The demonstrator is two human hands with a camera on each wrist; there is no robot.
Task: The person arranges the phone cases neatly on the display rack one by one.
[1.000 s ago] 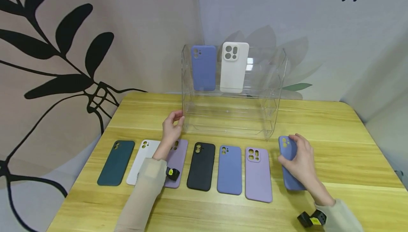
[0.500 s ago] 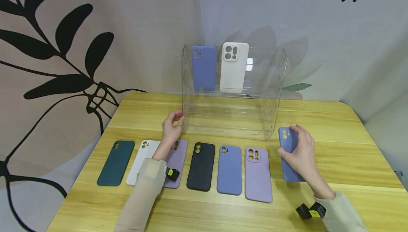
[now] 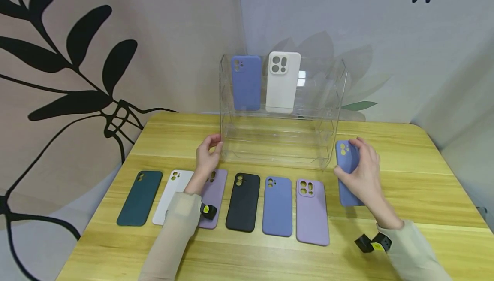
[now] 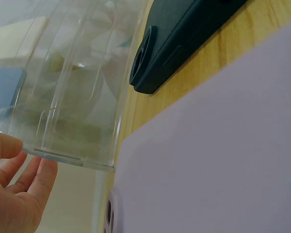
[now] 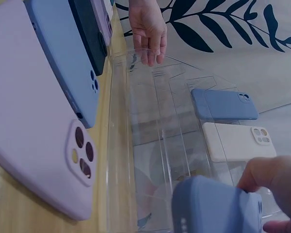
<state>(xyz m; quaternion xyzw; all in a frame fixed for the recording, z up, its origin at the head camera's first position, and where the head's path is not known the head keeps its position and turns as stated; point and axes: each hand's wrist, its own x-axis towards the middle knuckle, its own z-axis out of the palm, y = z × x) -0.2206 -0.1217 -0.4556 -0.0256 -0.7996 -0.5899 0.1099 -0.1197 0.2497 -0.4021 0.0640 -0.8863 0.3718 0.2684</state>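
Observation:
My right hand [image 3: 364, 169] grips a blue phone case [image 3: 347, 173] by its edges, thumb on the left side and fingers over the top right. The case is raised above the table, camera holes up, near the right end of a clear acrylic display stand [image 3: 275, 158]. My left hand [image 3: 208, 154] has its fingertips at the stand's left side, with thumb and fingers loosely bent. On the stand's top tier lean another blue phone case [image 3: 247, 83] and a white phone case [image 3: 283, 83]. The right wrist view shows the held case [image 5: 213, 208] close to the lens.
In front of the stand lies a row of phone cases: dark green [image 3: 140, 198], white [image 3: 171, 195], purple [image 3: 214, 197] partly under my left arm, black [image 3: 243, 202], blue [image 3: 277, 208] and light purple [image 3: 312, 212]. A patterned wall cloth [image 3: 173, 36] hangs behind the wooden table [image 3: 409, 186].
My right hand has moved away from me with the blue phone case, going up in the head view beside the stand. My left hand has stayed at the stand's left side.

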